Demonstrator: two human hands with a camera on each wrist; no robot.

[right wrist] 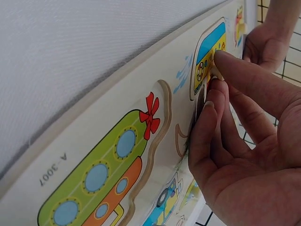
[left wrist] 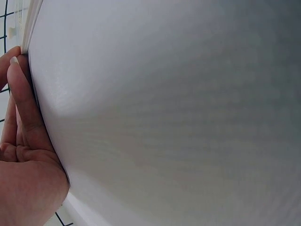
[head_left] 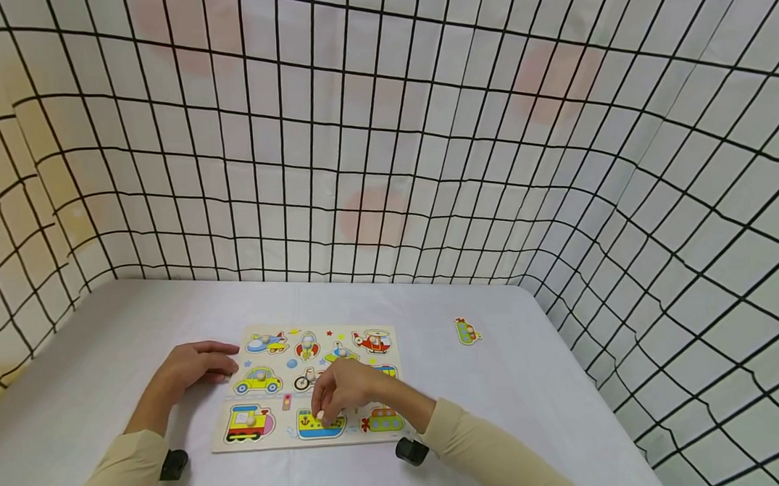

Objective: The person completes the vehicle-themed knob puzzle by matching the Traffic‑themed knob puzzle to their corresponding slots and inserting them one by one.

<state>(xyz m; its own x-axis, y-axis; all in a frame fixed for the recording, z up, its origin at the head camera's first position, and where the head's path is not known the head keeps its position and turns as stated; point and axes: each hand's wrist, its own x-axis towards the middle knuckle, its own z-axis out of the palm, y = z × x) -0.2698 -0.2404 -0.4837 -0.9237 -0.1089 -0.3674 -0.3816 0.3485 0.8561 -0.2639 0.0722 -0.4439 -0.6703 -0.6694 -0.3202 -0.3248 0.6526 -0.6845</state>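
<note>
A wooden peg puzzle board [head_left: 283, 426] printed with vehicles lies on the table. My right hand [head_left: 346, 386] is over its front middle, thumb and fingertips pinching the small knob of a blue-and-yellow boat piece [head_left: 308, 426]. In the right wrist view the boat piece [right wrist: 217, 35] lies at its outlined place on the board, partly behind the fingers. My left hand [head_left: 195, 366] rests palm down on the table, its fingertips at the board's left edge. In the left wrist view, the fingers [left wrist: 29, 103] are extended and hold nothing.
A loose green submarine piece [head_left: 467, 332] lies on the white table right of the board. The submarine recess [right wrist: 96, 176] shows its printed picture. Knobbed car [head_left: 258, 380], train [head_left: 246, 423] and helicopter [head_left: 372, 341] pieces sit in the board. Black wire mesh [head_left: 334, 180] encloses the table's back and sides.
</note>
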